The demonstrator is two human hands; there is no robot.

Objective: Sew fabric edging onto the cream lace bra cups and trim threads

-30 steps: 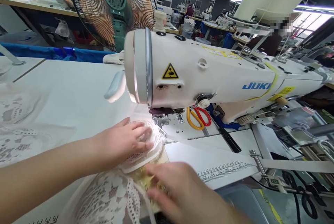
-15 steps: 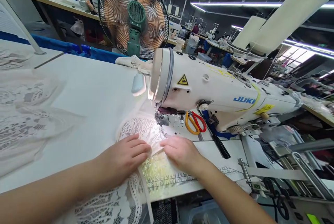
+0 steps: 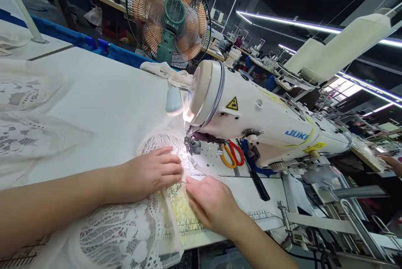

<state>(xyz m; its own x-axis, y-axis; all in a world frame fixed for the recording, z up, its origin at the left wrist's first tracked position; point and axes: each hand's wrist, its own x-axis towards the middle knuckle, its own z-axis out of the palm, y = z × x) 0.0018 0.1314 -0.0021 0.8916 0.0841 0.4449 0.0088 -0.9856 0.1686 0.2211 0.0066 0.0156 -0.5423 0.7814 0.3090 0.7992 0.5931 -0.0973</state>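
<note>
White lace fabric (image 3: 125,227) lies on the sewing table (image 3: 103,106) and runs up under the needle area (image 3: 192,145) of a white JUKI sewing machine (image 3: 260,122). My left hand (image 3: 153,172) lies flat on the lace just left of the needle, fingers stretched together and pointing right. Close to the presser foot, my right hand (image 3: 210,202) rests on the fabric's right edge, its fingertips meeting those of the left hand. Under the lace shows a shiny yellowish layer (image 3: 179,206) over a printed ruler strip.
Orange and red scissors (image 3: 230,156) hang on the machine bed. A green standing fan (image 3: 171,18) is behind the machine. More lace pieces (image 3: 28,122) lie at the table's far left. Metal frame parts and cables (image 3: 329,219) sit at the right. Other workstations fill the background.
My right hand came up from the near edge to the fabric beside the needle, then slid left to meet the left hand. The view lifted and shifted right.
</note>
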